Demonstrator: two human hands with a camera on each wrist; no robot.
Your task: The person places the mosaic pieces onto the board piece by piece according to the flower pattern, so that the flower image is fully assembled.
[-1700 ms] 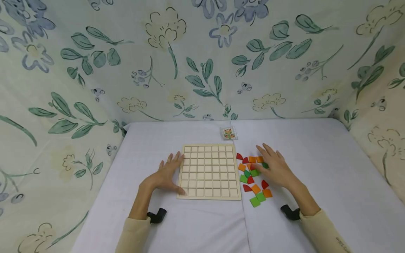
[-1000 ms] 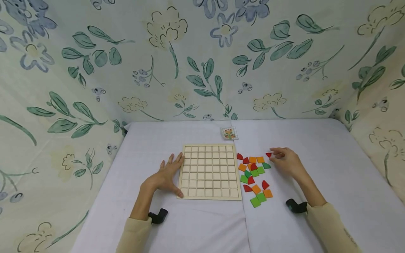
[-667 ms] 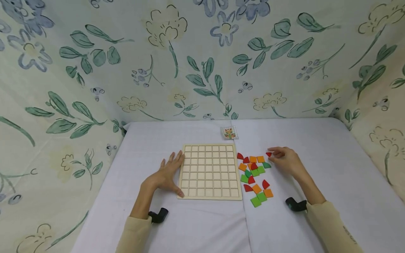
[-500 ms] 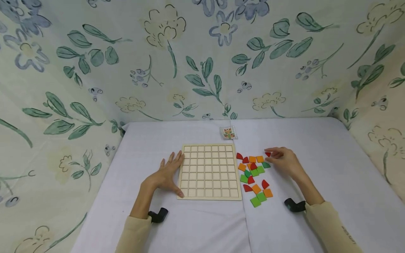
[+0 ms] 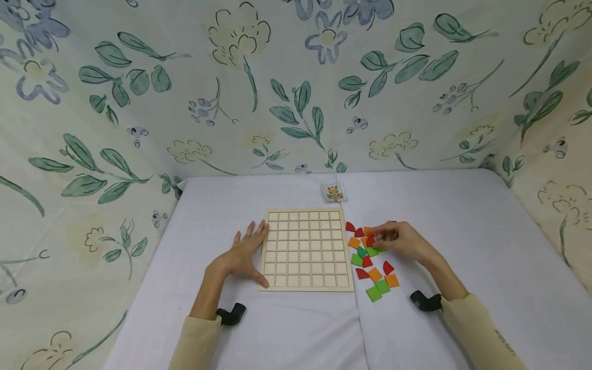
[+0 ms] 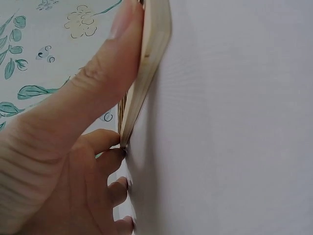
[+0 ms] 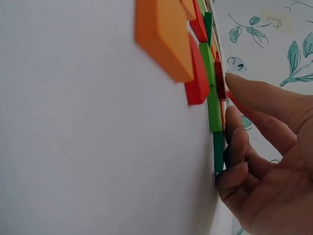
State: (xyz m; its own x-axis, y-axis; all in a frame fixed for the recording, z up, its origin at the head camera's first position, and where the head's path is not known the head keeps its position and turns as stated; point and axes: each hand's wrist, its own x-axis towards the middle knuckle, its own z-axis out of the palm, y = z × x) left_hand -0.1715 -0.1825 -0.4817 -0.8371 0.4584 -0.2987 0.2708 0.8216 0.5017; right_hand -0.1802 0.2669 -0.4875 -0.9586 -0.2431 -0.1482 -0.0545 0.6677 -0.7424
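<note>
On the white-covered table lay the wooden grid board, with the left hand spread along its left edge, gripping nothing. Right of the board, the right hand bent over the coloured pieces, closest to a red piece; whether it pinched that could not be told

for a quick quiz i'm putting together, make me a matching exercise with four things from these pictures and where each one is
1. left hand
2. right hand
3. gridded board
4. small picture card

A. at the coloured pieces
B. beyond the board's far edge
C. at the board's left edge
D. between the two hands

Pairs: 1-C, 2-A, 3-D, 4-B
</note>
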